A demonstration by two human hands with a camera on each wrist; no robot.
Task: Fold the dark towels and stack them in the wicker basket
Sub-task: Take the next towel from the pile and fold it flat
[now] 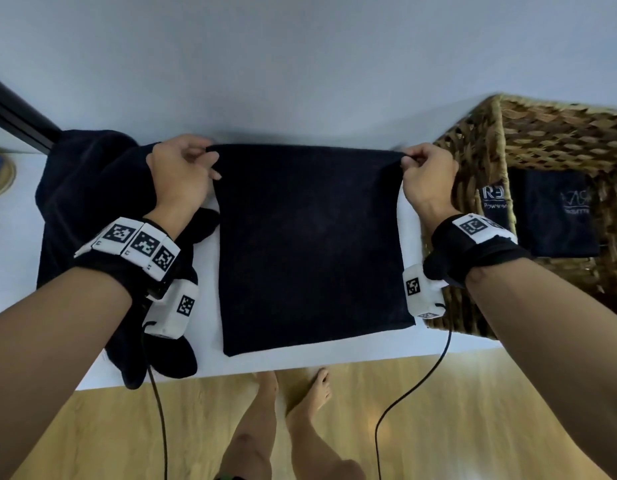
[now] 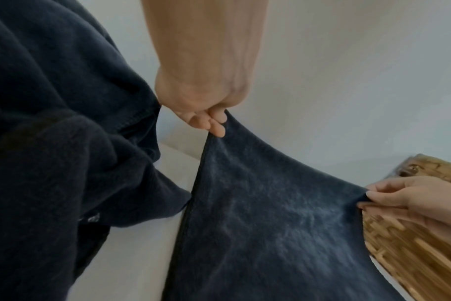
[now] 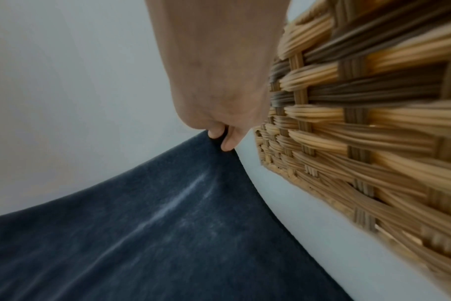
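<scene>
Dark navy towel [image 1: 310, 244] is lying spread on the white table [image 1: 244, 362], a rectangle with its near edge flat on the top, just short of the table's near edge. Its far edge is being held up taut between both hands. Fabric is looking plush, faintly streaked with lighter nap in the wrist views, stitched hem running down its left side.

Left hand [image 1: 182, 174] is pinching the far-left corner, fingers curled, thumb and fingertips [image 2: 216, 127] closed on the cloth. Right hand [image 1: 428, 178] is pinching the far-right corner the same way, fingers [image 3: 228, 144] curled tight round a small bunch of fabric.

Pile of unfolded dark towels [image 1: 92, 216] is sitting crumpled at the left, just beside the spread towel, partly under the left forearm and drooping over the table's near edge. Only a thin strip of bare table is showing between pile and towel.

Wicker basket [image 1: 473, 161] is standing at the right, its woven wall just beside the right hand, a narrow white gap between it and the towel's right edge. Inside, a folded dark towel [image 1: 553, 216] with pale lettering is lying flat.

Far edge of the table is meeting a plain pale wall [image 1: 300, 64] right behind the lifted towel edge. Open room is mostly near: a bare white strip past the towel's near edge, then wooden floor [image 1: 473, 427].
</scene>
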